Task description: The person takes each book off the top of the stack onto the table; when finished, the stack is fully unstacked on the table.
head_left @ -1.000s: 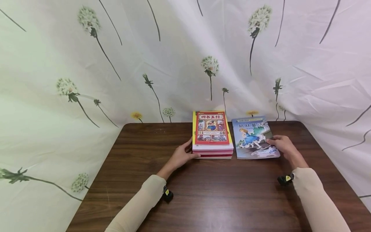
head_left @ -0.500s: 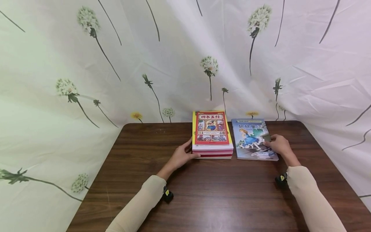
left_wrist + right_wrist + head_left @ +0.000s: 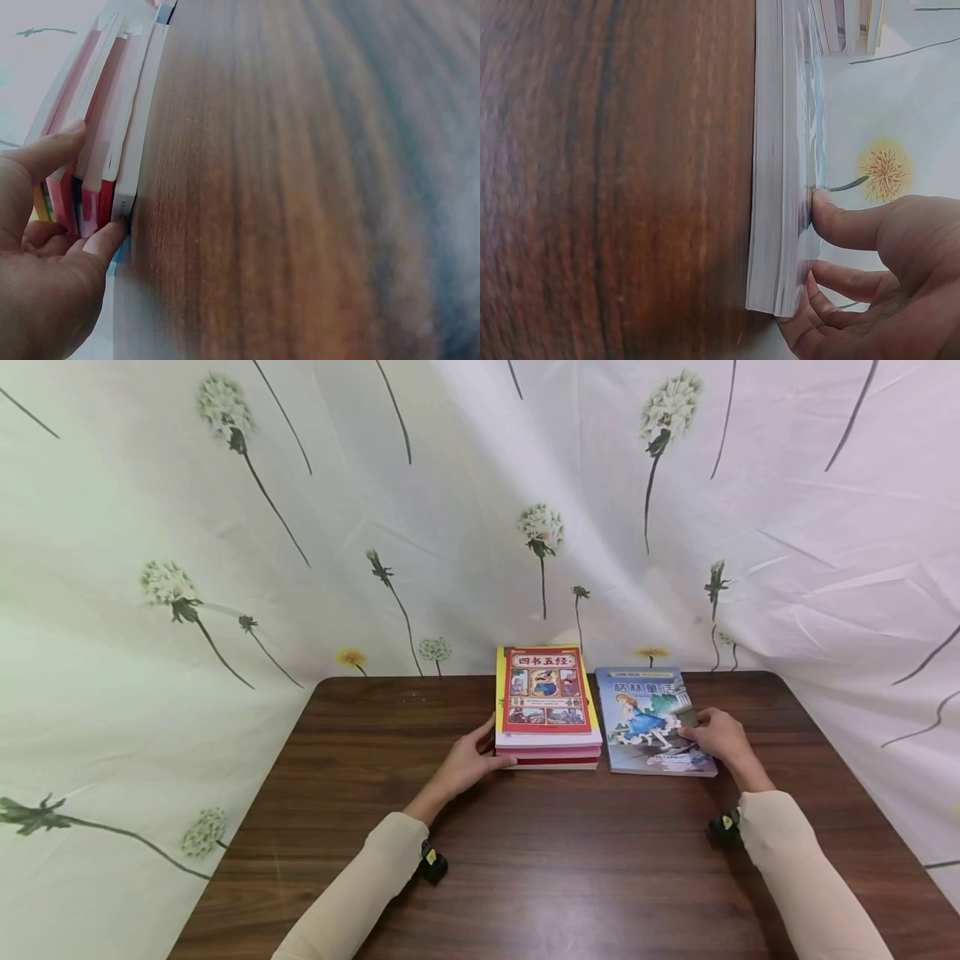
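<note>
In the head view, a stack of books (image 3: 549, 753) lies near the table's far edge, a red book (image 3: 547, 689) with Chinese characters on top over a yellow-edged one. My left hand (image 3: 467, 768) holds the stack's near left corner, its thumb at the front and fingers along the left side. The left wrist view shows those fingers touching the spines (image 3: 90, 210). Just right of the stack lies a blue picture book (image 3: 641, 714). My right hand (image 3: 722, 739) pinches its right edge, thumb on the cover. In the right wrist view, its thick page block (image 3: 769, 187) seems layered; whether two books lie there I cannot tell.
The dark wooden table (image 3: 555, 860) stretches from the books toward me. A white curtain (image 3: 465, 527) printed with dandelions hangs right behind the table's far edge. A narrow gap separates the stack from the blue book.
The blue book has come down slightly and toward me, and now lies flatter. My right hand has moved a little left with it. My left hand has stayed at the stack.
</note>
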Action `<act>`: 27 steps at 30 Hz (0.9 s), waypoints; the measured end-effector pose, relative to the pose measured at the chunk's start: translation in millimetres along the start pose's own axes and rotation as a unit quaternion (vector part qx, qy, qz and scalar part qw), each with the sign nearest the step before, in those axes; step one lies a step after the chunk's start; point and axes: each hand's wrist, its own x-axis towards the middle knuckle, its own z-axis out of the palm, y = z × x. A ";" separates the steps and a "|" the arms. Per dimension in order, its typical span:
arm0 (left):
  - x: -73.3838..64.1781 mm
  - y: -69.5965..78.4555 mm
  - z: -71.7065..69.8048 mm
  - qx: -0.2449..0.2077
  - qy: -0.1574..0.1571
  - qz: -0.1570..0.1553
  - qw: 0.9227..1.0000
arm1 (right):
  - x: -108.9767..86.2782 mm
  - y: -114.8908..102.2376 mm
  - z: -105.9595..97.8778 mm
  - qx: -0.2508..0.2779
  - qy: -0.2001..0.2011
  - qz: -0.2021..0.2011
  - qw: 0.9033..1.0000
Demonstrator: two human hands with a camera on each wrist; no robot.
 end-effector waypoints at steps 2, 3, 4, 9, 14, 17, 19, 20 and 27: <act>0.0 -0.2 -0.6 0.002 0.000 -0.002 1.000 | -0.9 -1.5 0.8 -0.003 -0.003 0.003 1.000; 0.1 -0.3 -0.8 0.002 -0.001 -0.002 1.000 | -1.1 -2.1 1.3 -0.003 -0.003 0.005 1.000; 0.4 -0.5 -1.1 0.002 -0.002 -0.003 1.000 | -1.0 -2.4 1.6 -0.004 -0.004 0.006 1.000; 2.3 -1.5 -1.3 0.000 -0.001 0.000 1.000 | 0.4 -2.4 1.5 -0.004 -0.001 0.004 1.000; 5.5 -0.3 0.3 0.000 0.001 0.012 1.000 | 2.0 -2.6 -4.3 -0.017 0.002 -0.007 1.000; 6.0 0.3 0.4 0.000 0.002 0.013 1.000 | 1.7 -4.4 -5.5 -0.031 0.016 -0.025 0.999; 4.7 -0.3 0.1 0.002 0.001 0.005 1.000 | -0.5 -7.8 -4.6 -0.031 0.035 -0.038 0.998; 4.1 -0.8 0.1 0.002 0.000 0.004 1.000 | -2.1 -10.2 -4.4 -0.028 0.046 -0.047 0.997; 2.6 -0.1 0.0 -0.001 -0.002 0.008 1.000 | -10.8 -41.9 -9.5 0.025 0.041 -0.077 0.996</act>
